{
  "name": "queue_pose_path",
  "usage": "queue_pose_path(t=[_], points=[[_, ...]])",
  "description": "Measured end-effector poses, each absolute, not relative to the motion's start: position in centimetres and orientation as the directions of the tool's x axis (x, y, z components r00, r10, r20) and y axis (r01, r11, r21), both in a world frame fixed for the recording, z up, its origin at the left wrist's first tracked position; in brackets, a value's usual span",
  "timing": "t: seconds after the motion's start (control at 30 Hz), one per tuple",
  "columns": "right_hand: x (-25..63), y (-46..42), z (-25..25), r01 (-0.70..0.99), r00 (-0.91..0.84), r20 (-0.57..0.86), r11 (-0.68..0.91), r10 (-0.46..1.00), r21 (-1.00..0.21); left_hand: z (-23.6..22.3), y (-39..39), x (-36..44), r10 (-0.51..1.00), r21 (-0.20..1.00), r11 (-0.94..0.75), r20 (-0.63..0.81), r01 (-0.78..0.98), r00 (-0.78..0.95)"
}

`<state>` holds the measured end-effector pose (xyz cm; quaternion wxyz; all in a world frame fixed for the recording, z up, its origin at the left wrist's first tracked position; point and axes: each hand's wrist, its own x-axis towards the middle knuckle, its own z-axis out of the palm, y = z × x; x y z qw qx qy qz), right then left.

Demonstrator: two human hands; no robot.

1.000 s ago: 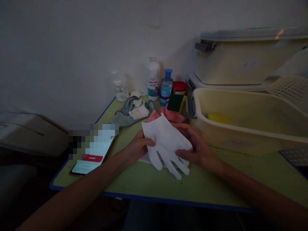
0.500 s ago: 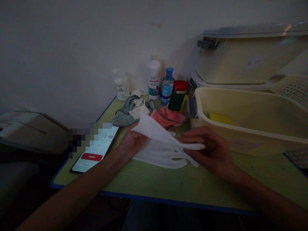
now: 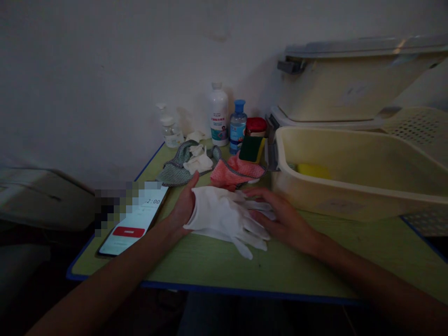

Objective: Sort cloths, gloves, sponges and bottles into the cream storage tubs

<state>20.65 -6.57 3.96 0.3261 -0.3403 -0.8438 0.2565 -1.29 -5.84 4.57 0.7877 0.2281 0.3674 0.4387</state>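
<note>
The white gloves [image 3: 219, 212] are near the middle of the table's [image 3: 315, 277] front edge. The left hand [image 3: 184, 206] is at the cuff [image 3: 195, 212], thumb raised apart, perhaps to support this end; its other fingers are hidden, so I cannot tell its grip. The right hand [image 3: 283, 218] touches the far fingers of the gloves, probably for keeping them flat; whether it pinches, I cannot tell.
</note>
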Motion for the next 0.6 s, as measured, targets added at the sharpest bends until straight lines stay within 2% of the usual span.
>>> queue_pose_path(t=[0.23,0.33,0.47,0.6], points=[[20.4,-6.4,3.8,0.425,-0.563,0.329,0.606,0.759,-0.672,4.1,-6.7,-2.4,0.799,0.724,0.463,-0.091,-0.512,0.594],[20.2,-6.5,3.7,0.421,-0.557,0.307,0.581,0.772,-0.697,4.9,-7.1,-2.1,0.780,0.705,0.513,-0.144,-0.491,0.609],[20.0,-6.4,3.2,0.445,-0.481,0.271,0.498,0.834,-0.744,5.7,-7.2,-1.5,0.842,0.755,0.473,-0.235,-0.455,0.485],[19.9,-6.1,3.1,0.432,-0.422,0.348,0.523,0.837,-0.735,6.3,-6.8,-0.9,0.879,0.783,0.443,-0.282,-0.436,0.385]])
